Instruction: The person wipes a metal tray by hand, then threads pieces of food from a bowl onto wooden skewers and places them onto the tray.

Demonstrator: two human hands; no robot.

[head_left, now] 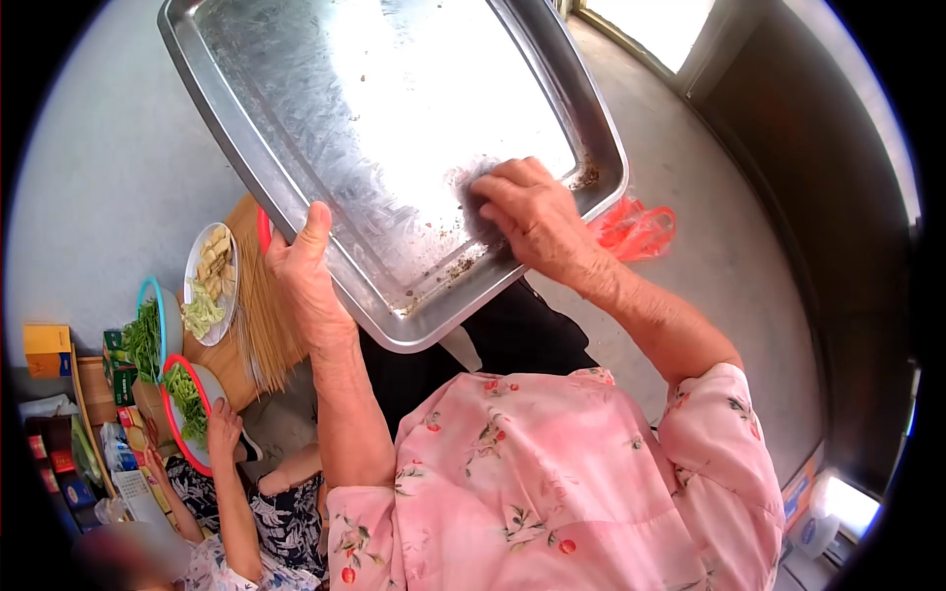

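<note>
A large metal tray (384, 158) is tilted up in front of me, with brown crumbs (458, 266) scattered along its near edge and right corner. My left hand (307, 271) grips its left rim, thumb on the top side. On the tray floor near the right corner, my right hand (532, 212) presses down with curled fingers. A dark patch shows under those fingertips; whether it is a held item or a reflection, I cannot make out.
To the left, a wooden table bears thin bamboo sticks (261, 305) and an oval plate (233, 313) of food. A co-worker's hand (224, 428) touches a red-rimmed basket (173, 419) of greens beside a blue-rimmed one (143, 295). A red plastic bag (641, 229) lies on the floor.
</note>
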